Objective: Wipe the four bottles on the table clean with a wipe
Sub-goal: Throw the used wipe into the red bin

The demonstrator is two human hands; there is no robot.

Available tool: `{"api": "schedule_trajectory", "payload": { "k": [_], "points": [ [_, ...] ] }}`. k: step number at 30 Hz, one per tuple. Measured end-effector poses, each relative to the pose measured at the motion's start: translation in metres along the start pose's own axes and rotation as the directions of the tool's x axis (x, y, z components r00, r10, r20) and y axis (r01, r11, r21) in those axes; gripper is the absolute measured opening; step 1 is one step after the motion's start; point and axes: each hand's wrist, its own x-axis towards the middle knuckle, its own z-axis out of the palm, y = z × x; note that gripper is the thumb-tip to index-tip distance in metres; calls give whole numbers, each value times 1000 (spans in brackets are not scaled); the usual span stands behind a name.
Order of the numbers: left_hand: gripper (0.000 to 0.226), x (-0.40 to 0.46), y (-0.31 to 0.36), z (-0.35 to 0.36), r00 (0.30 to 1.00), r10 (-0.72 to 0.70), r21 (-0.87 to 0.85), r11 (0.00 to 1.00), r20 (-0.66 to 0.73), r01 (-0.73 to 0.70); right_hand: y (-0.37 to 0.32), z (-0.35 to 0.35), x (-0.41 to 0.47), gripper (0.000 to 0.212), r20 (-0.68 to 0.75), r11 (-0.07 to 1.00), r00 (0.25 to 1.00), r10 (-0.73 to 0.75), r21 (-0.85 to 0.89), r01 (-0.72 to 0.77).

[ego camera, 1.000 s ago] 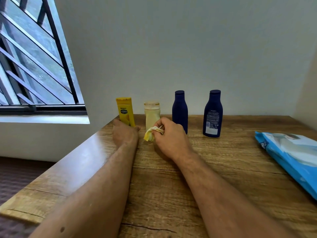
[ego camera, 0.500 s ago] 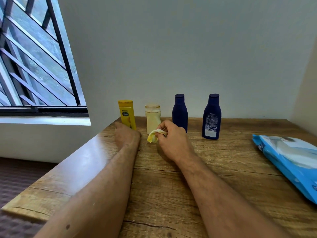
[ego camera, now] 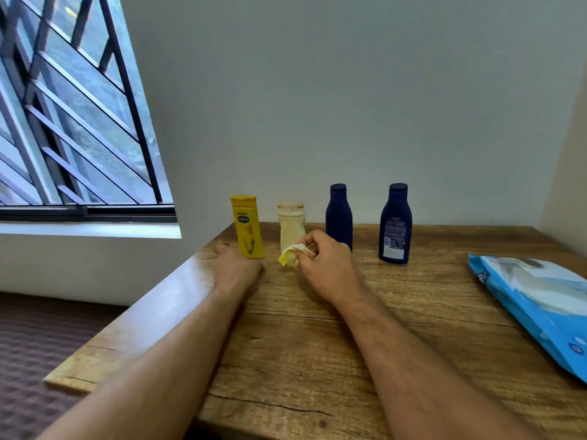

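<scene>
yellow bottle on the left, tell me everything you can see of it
The yellow bottle is a flat, plastic-looking bottle with a yellow cap, a small dark oval logo on its front and dark smudges near its base. It stands upright, leftmost in the row at the table's back edge. The left hand lies at its base; whether they touch is unclear.

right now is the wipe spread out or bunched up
Bunched up: the wipe is a crumpled, yellow-stained wad pinched in the right hand.
</scene>
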Motion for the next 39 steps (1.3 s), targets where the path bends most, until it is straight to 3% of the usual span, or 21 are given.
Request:
{"api": "schedule_trajectory", "payload": {
  "k": [3,6,9,13,21,27,31,35,39],
  "points": [
    [72,-21,-9,-42,996,89,80,993,31,-91,-20,-4,-7,11,16,998,998,-62,16,62],
    [59,-54,-24,-99,950,304,232,931,-64,-282,-58,-4,-19,16,49,984,983,-175,42,173],
    [58,-90,-45,-154,901,414,338,873,-128,-353,-102,7,-40,15,57,958,959,-277,91,271],
    [66,-127,-78,-218,895,418,476,826,-159,-301,-159,38,-86,9,95,922,920,-379,122,367],
    [65,-189,-190,-314,932,243,572,819,-269,-49,-213,163,-181,16,411,889,794,-448,114,443],
    [63,-213,-300,-331,946,140,549,834,-292,47,-208,263,-233,13,668,951,694,-268,67,303],
    [58,-225,-369,-297,962,38,502,858,-271,107,-165,326,-261,11,830,966,547,-112,-38,255],
    [56,-234,-428,-250,979,-95,472,865,-181,171,-100,367,-279,12,888,963,443,121,-214,166],
    [54,-237,-466,-226,963,-211,495,827,-168,267,-46,411,-298,20,907,937,292,302,-339,83]
  ]
}}
